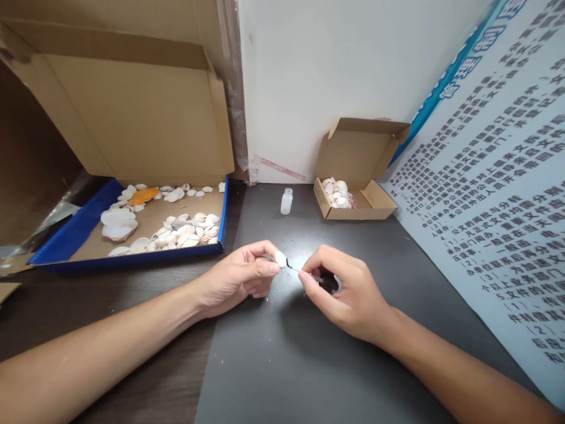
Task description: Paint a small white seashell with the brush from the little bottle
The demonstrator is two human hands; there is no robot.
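Note:
Between the thumb and fingers of my left hand [255,270] is a small white seashell [281,259], held up over the dark mat. My right hand [338,285] pinches a thin applicator brush [295,269] with a dark tip and a black cap-like end partly hidden in the palm. The dark tip is at the shell's right edge; I cannot tell whether it touches. A small clear bottle [286,202] with whitish contents stands uncapped beyond my hands.
To the left, an open blue-edged cardboard box [132,235] holds several shells and an orange piece [143,196]. A smaller open box [359,213] with white shells [338,193] sits at the back right. A printed poster [498,194] lines the right side.

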